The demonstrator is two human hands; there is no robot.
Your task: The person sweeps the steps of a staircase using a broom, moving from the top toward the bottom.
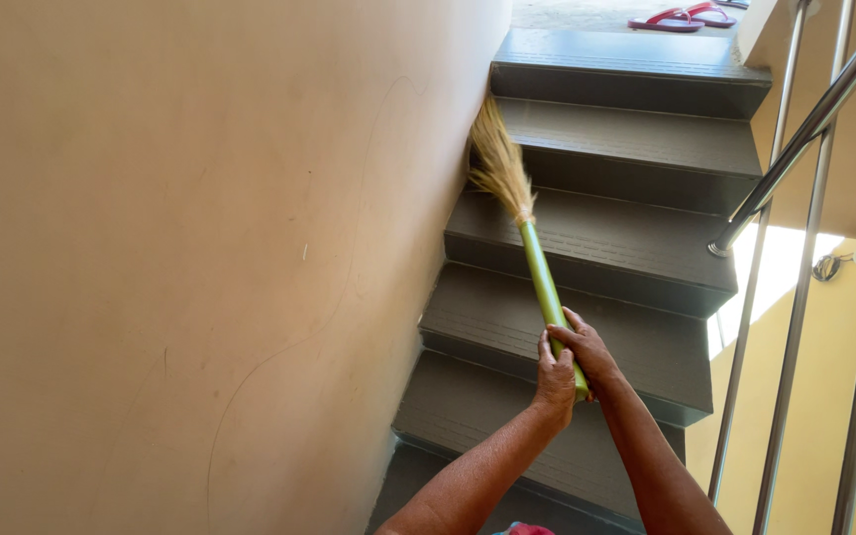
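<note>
You hold the grass broom [522, 213] low on its green handle, left hand [555, 381] and right hand [587, 347] each in a closed grip, so its straw bristles reach the stair step [636, 149] corner by the wall [200, 248].

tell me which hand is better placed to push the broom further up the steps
Probably the right hand: it grips higher on the green handle of the broom, nearer the bristles, while the left hand holds the bottom end.
</note>
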